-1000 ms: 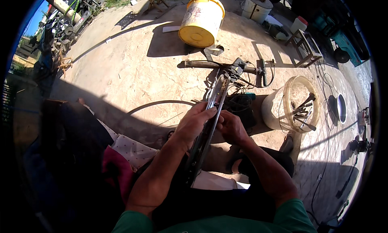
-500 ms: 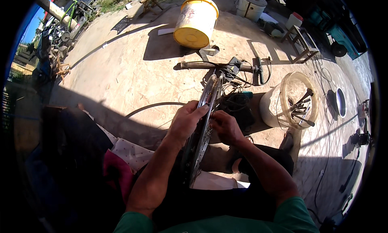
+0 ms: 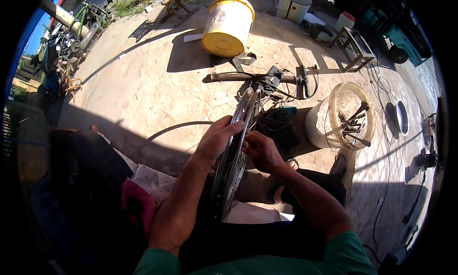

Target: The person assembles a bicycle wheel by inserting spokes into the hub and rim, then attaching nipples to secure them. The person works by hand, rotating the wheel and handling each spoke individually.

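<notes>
A metal wheel rim [image 3: 222,186] stands upright in front of me, seen nearly edge-on. My left hand [image 3: 214,144] is closed around its left side, with the thumb lying over the edge. On the other side, my right hand [image 3: 262,152] has its fingers bent and pinched together close against the rim. Whatever those fingertips hold is too small and too hidden to make out. The rim's lower part comes down between my legs, and its far end reaches toward a hand pump [image 3: 229,77] lying on the ground.
A yellow-white bucket [image 3: 228,27] rests upside down ahead. To the right, an off-white bucket [image 3: 322,124] holds several tools, with a small stool frame [image 3: 353,48] beyond it. Dark cables and a dark object [image 3: 285,136] lie beside the rim. Bicycle parts [image 3: 71,39] are heaped at the far left.
My right hand has turned slightly and its fingers sit a little further left along the rim. My left hand keeps its grip. The whole view has shifted slightly.
</notes>
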{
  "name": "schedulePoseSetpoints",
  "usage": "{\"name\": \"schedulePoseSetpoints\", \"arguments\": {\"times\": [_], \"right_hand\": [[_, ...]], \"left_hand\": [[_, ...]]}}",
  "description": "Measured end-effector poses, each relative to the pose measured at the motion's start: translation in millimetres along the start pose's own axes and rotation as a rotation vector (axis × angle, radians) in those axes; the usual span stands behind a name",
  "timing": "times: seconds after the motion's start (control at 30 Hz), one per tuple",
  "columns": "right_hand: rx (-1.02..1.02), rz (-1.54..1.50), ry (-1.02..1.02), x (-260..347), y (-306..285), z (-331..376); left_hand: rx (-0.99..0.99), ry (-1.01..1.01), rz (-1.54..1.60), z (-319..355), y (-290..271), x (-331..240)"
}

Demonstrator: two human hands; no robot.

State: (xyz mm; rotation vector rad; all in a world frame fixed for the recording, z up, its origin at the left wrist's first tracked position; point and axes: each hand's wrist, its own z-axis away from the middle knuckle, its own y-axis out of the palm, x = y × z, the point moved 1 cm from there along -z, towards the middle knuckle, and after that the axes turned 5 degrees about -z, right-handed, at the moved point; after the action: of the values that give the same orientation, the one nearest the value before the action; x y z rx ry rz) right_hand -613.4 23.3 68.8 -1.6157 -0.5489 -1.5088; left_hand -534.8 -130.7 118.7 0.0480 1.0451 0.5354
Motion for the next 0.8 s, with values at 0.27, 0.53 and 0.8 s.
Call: {"name": "schedulePoseSetpoints", "arguments": {"times": [0.27, 0.53, 0.8], "right_hand": [[-0.087, -0.360, 0.204, -9, 5, 5], [0.005, -0.952, 0.434, -27, 0, -3], [0.154, -0.763, 0.453, -30, -4, -8]], "left_hand": [[-0.032, -0.019, 0.061, 3, -2, -5], [-0.019, -0.019, 0.048, 3, -3, -3], [0.023, -0.012, 0.041, 1, -1, 1]]}}
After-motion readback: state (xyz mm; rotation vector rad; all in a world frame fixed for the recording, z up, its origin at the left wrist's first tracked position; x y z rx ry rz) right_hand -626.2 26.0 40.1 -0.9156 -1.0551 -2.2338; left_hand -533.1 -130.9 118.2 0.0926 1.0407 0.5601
